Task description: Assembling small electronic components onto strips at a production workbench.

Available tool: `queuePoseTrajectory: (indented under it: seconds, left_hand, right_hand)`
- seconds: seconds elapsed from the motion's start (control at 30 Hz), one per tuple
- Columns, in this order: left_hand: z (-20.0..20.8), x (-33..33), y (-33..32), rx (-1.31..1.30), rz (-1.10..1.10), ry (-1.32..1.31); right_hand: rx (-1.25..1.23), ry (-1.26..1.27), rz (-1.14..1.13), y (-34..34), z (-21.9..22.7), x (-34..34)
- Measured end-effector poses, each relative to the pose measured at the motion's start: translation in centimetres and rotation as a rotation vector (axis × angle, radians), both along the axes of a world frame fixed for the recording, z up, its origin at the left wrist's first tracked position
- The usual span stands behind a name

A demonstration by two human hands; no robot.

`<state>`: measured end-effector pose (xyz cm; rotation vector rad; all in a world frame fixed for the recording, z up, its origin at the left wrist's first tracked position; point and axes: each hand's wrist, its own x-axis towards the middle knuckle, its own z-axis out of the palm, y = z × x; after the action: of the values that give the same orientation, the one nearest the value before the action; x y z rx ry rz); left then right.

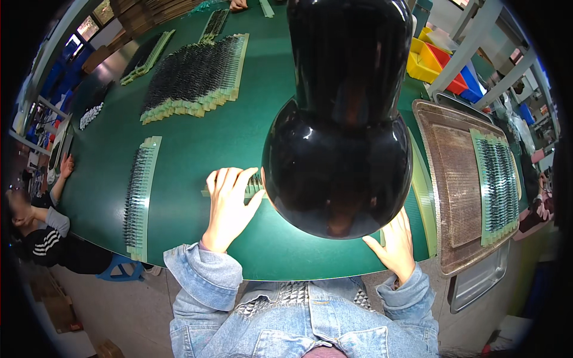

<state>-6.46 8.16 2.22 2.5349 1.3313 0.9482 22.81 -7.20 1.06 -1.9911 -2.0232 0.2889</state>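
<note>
Inspector: What lay at the left hand [224, 203]?

Recorder: A pale-green strip [255, 187] with dark pins. It lay on the green desk [185, 155], at the left edge of the black dome [337, 179], and ran beneath that hand's fingers. Part showed between thumb and forefinger; rightward, the dome hid it.

Inspector: State of the fingers?

Recorder: Left: thumb and forefinger stood moderately apart, the others bent over the strip; whether they gripped it, I could not tell. The right hand [399, 244], at the dome's lower right edge, had its thumb spread wide; the dome partly covered its fingers, so any hold could not be established.

Inspector: Surroundings?

Recorder: A single strip [142, 197] lay well left of the dome, a strip pile [194, 77] to its upper left, and a brown tray [456, 173] to its right.
</note>
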Motion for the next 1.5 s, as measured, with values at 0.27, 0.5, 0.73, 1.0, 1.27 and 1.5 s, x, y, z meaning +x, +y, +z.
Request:
queuePoseTrajectory:
  seconds: [0.27, 0.5, 0.73, 1.0, 1.27, 1.5]
  left_hand:
    - [0.3, -0.1, -0.2, -0.026, -0.04, 0.017]
    - [0.2, -0.9, -0.2, -0.124, -0.051, 0.09]
    - [-1.5, -0.9, 0.1, -0.276, -0.045, 0.017]
    - [-0.9, -1.0, -1.0, -0.103, 0.029, -0.033]
    - [0.0, -0.4, -1.3, -0.075, 0.003, -0.033]
    - [-0.3, -0.9, -1.1, -0.078, -0.012, -0.051]
  right_hand:
    - [-0.006, -0.002, -0.003, 0.0, -0.1, 0.0]
    - [-0.009, 0.005, 0.007, 0.2, 0.0, -0.3]
    - [0.067, 0.157, 0.016, -0.8, 1.1, -0.1]
    - [0.291, 0.085, -0.149, -5.4, 8.9, 1.7]
    - [0.2, -0.321, -1.053, -14.8, 5.7, 20.2]
    - [0.009, -0.365, -1.223, -12.5, 4.4, 21.8]
